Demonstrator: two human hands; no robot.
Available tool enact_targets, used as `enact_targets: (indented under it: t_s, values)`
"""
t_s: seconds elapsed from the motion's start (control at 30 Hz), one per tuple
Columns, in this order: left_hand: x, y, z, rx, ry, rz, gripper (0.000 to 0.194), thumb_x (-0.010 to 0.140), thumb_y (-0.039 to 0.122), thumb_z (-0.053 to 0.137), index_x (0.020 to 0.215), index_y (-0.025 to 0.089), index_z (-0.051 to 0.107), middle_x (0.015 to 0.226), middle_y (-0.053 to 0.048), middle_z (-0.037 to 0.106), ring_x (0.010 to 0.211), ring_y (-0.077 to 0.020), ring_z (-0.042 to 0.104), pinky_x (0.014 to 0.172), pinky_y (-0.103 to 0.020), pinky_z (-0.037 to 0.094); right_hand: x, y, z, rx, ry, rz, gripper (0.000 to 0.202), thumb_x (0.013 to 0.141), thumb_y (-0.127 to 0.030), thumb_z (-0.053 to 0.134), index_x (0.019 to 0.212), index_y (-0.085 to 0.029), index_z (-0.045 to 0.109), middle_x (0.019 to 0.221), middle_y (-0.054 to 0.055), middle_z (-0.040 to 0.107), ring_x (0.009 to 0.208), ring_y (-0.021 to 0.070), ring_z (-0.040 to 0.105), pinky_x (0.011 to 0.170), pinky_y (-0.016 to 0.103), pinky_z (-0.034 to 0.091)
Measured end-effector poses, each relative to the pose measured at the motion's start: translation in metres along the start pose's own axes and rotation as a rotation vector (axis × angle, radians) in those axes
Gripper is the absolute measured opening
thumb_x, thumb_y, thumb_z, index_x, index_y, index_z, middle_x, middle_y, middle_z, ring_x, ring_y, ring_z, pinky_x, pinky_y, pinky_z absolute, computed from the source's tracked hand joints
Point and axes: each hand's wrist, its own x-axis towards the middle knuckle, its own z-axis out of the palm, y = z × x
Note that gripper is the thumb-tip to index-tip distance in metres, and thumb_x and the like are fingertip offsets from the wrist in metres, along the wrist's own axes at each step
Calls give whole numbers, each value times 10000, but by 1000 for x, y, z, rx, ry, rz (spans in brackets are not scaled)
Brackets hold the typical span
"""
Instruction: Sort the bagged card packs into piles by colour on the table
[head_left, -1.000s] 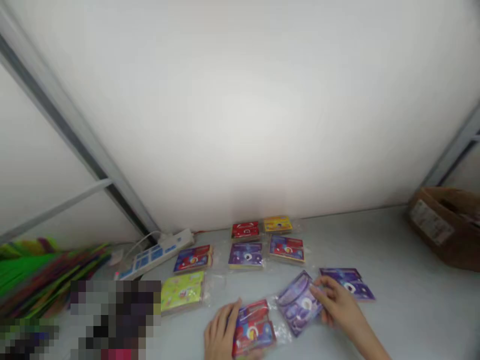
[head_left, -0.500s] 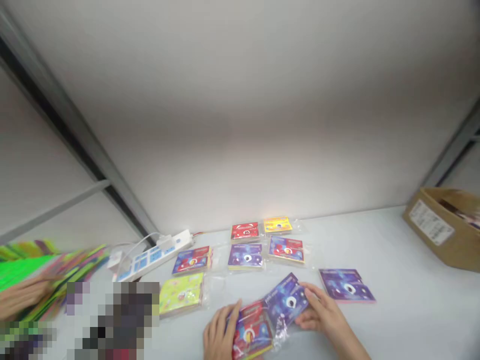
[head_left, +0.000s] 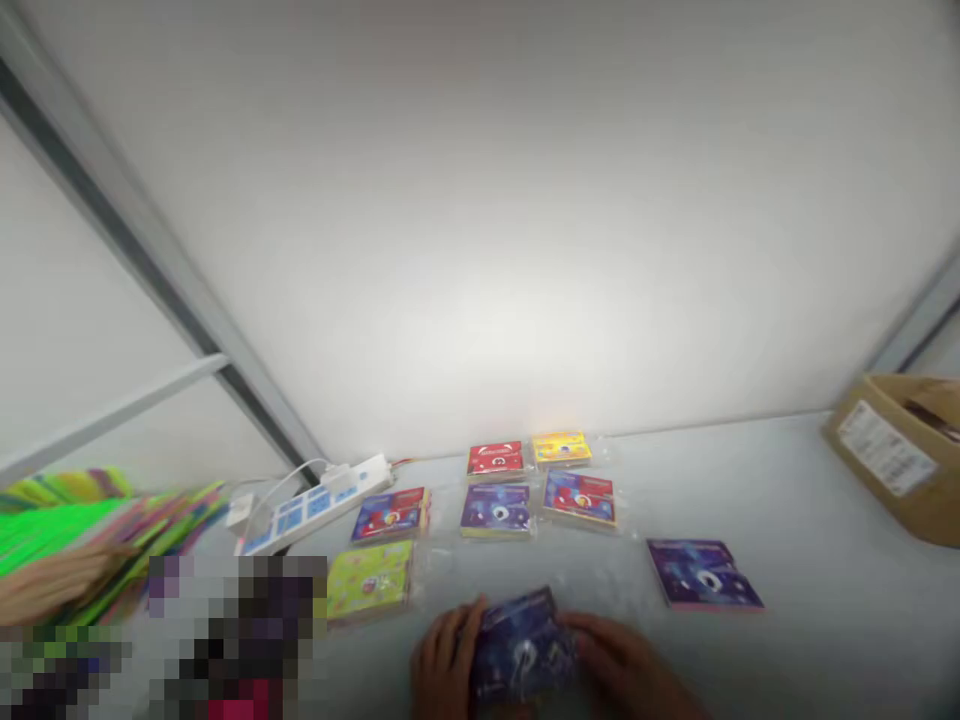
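Observation:
At the near edge, a dark blue space-print packet [head_left: 521,650] in clear plastic lies between my hands. My left hand [head_left: 444,658] curls round its left side, fingers over the edge. Closed on its right side is my right hand [head_left: 619,655], in shadow. The red-and-blue packet seen earlier under my left hand is hidden now. Farther back lie a blue-purple packet [head_left: 495,512], a red-and-blue packet [head_left: 580,498], a red packet [head_left: 495,461] and a yellow packet [head_left: 562,449]. A lime-green packet [head_left: 370,578] and another red-and-blue packet [head_left: 391,514] are on the left.
Right of my hands lies another dark blue packet [head_left: 705,574]. A cardboard box [head_left: 896,455] stands at the far right. A white power strip [head_left: 319,508] with cables sits at the back left. At the left edge, another person's hand [head_left: 67,580] rests on colourful material [head_left: 172,530].
My right hand has brought the blue packet left and down, over the red-and-blue one by my left hand. The view has shifted slightly and the near area is darker.

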Motion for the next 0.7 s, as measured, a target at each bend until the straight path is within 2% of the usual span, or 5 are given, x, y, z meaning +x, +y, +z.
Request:
enact_targets:
  t_s: [0.13,0.23,0.43,0.6,0.7]
  values:
    - [1,4,-3,-7,17,12,868,669,629,589,1368,226,272,1256,-112,502,1117,-310,459,898,-440,386,-7,-18,7,-353,-98,-136,438,774,-531,457,993,-222,678,861,53,686,762,208,587,713,302,459]
    - [2,5,-4,1,24,18,874,654,638,593,1364,232,284,1245,-107,515,1106,-311,472,890,-431,393,-9,-24,7,-507,-70,-130,376,771,-448,495,1008,-211,666,889,66,668,793,208,566,770,303,422]
    - [3,-2,-2,32,32,46,895,655,647,586,1377,244,245,1234,-103,530,1087,-308,493,864,-419,405,-4,-19,0,-564,47,-60,198,715,-361,581,769,-188,660,613,-15,604,576,136,485,540,211,350]
    - [2,-1,-1,53,69,50,902,647,648,595,1371,226,264,1222,-102,538,1084,-299,497,855,-401,409,-8,-9,-22,-495,90,-53,450,796,-461,459,532,-161,666,471,-7,592,492,131,496,531,221,351]
    - [3,3,-4,39,68,45,868,645,644,598,1351,226,314,1214,-96,545,1076,-294,502,863,-397,405,-14,-11,-41,-496,166,-49,509,810,-489,405,521,-170,676,494,13,629,527,170,555,564,249,384]
